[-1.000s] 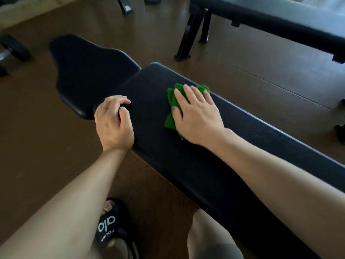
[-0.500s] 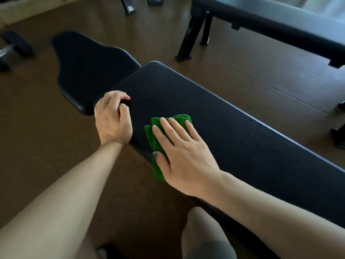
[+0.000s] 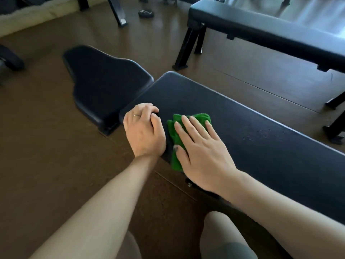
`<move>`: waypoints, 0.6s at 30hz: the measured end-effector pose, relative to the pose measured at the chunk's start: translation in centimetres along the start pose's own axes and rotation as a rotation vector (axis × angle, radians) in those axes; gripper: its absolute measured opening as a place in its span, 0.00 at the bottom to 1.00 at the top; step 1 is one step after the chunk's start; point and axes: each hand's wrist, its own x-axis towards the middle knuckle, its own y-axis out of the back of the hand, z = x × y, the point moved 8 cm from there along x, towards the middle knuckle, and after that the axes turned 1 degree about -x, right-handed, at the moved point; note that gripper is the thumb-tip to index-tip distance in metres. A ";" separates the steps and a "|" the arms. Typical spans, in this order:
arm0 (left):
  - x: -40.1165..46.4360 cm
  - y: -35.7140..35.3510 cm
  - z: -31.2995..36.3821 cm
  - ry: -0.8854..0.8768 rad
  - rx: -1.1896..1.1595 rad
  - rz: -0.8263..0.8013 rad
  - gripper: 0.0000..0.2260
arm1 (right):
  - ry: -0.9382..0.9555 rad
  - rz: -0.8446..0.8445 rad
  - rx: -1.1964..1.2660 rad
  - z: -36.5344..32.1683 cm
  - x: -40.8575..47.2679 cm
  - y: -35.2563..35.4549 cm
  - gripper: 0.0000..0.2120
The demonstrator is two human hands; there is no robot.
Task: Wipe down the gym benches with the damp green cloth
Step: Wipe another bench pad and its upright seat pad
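Since the prior frame your right hand has carried the green cloth closer to your left hand. Right fingers lie straight, pressing the cloth flat on the worktop, at its near edge. Left fingers are clenched over the worktop's end corner.

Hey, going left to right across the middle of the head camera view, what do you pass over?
Dark wheel at the left edge → separate seat pad → left hand gripping the bench end → green cloth → right hand pressing flat on the cloth → long bench pad → second bench's legs at the right edge.
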 end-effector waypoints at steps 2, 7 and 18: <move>0.1 -0.1 0.1 -0.002 -0.008 -0.031 0.16 | 0.044 -0.022 -0.080 -0.7 -1.7 -0.6 0.30; 3.4 1.5 -2.7 0.087 -0.158 -0.126 0.17 | 0.020 -0.036 -0.136 -0.9 0.9 -0.7 0.31; 6.1 -1.9 -9.5 0.542 -0.532 -0.371 0.17 | -0.131 0.031 0.011 -4.5 13.7 -0.6 0.28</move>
